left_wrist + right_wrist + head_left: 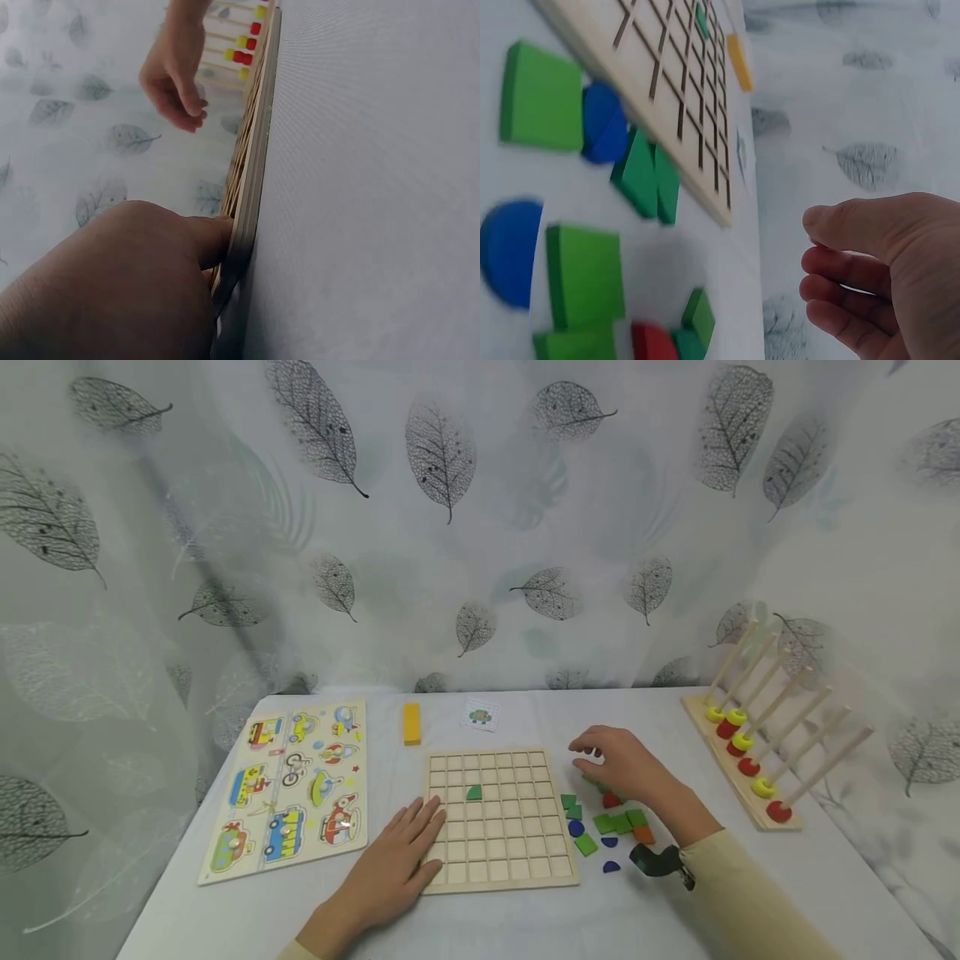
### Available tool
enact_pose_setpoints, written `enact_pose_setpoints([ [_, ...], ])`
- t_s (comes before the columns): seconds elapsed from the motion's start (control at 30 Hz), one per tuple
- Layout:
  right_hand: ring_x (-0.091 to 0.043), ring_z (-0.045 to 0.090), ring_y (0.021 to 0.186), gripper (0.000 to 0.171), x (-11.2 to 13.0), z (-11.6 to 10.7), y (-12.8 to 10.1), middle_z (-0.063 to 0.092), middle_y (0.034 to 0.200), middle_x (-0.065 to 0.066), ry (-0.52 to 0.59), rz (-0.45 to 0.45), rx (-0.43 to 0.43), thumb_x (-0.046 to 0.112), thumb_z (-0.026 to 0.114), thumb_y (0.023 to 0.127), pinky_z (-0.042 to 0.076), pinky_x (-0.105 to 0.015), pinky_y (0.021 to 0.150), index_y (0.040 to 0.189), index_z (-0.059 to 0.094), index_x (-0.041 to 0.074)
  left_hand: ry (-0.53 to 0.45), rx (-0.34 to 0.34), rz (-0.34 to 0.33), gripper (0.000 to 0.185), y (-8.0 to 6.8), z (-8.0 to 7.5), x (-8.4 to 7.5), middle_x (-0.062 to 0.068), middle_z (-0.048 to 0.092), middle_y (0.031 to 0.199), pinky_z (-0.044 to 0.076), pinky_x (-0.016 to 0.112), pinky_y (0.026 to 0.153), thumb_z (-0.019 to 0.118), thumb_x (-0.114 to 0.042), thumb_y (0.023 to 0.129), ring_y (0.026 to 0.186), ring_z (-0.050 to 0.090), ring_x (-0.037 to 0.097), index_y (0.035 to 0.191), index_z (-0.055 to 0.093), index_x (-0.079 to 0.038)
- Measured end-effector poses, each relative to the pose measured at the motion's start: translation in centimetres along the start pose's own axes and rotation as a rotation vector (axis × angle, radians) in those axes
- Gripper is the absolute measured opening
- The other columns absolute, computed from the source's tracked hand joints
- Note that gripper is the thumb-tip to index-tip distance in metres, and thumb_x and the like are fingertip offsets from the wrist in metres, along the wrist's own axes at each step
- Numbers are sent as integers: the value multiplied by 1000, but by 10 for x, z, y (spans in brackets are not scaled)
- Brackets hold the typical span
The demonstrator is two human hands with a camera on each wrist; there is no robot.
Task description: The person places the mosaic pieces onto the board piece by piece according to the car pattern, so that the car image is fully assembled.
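Right hand (626, 766) fingers loosely curling, holding nothing, hovering over the loose tiles (609, 823) just right of the grid board (498, 817). Left hand (397, 856) lying flat, fingers straight, pinning the board's near-left corner. Best: lowering straight, pinching one tile by its edges. Bare table (525, 918) nearside is giving room.
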State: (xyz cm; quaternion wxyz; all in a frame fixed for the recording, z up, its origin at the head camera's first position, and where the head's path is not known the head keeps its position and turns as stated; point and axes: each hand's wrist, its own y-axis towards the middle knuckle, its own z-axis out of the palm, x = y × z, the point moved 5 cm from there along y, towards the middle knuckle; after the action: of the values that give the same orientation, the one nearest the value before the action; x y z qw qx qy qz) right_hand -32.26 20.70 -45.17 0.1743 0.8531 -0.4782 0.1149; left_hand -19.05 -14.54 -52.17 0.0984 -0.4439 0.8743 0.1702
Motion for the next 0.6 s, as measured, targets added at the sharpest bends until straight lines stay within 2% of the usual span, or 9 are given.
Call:
enact_pose_setpoints([
  [0.27,-22,63,93,26,-33,4,-20,73,104,-1,36,191,26,19,83,98,61,-45,85,119,81,5,10,-1,-20,66,1,4,1,14,29,176,22,50,132,57,-36,112,162,25,35,167,41,-3],
  [0.43,-21,63,90,28,-41,15,-24,73,101,-1,50,240,52,23,83,97,60,-44,83,117,81,4,-1,-24,-37,65,-2,4,0,15,29,176,24,50,131,60,-35,111,162,27,34,165,44,-3],
  [0.6,-16,61,84,28,-46,19,-22,71,94,2,19,247,68,26,87,93,59,-41,78,111,82,5,8,-53,-17,64,0,2,-1,15,31,175,26,50,130,60,-34,111,161,29,35,165,45,-2],
])
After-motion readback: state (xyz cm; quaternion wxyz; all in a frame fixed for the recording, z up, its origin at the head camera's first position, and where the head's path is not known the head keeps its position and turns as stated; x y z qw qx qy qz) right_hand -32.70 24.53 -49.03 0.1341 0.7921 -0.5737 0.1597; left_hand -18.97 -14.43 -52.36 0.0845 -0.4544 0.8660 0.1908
